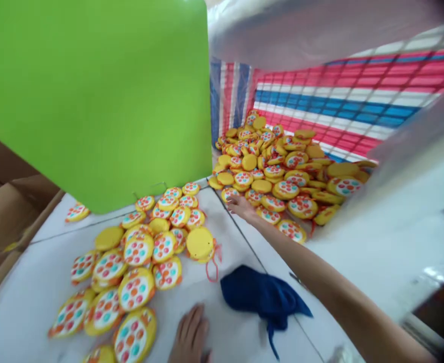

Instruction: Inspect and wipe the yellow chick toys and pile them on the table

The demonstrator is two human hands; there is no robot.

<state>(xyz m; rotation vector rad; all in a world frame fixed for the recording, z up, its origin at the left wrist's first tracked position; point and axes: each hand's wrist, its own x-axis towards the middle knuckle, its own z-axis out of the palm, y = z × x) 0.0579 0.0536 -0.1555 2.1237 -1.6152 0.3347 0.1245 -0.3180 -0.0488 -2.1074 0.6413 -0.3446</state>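
Note:
My left hand rests on the white tabletop at the bottom, fingers stretched out and nothing in them. My right hand reaches forward to the near left edge of a heap of round yellow toys, its fingers loosely bent beside one toy; whether they touch it is unclear. The toys have white faces with coloured dots, and some lie with plain yellow backs up. A second group of the same toys spreads over the table left of centre. One toy, back up, has a red loop of cord.
A large green board stands behind the left group. Dark blue cloth lies between my hands. Red, white and blue striped sheeting with a grid backs the heap. Brown cardboard is at the left, and clear plastic hangs above.

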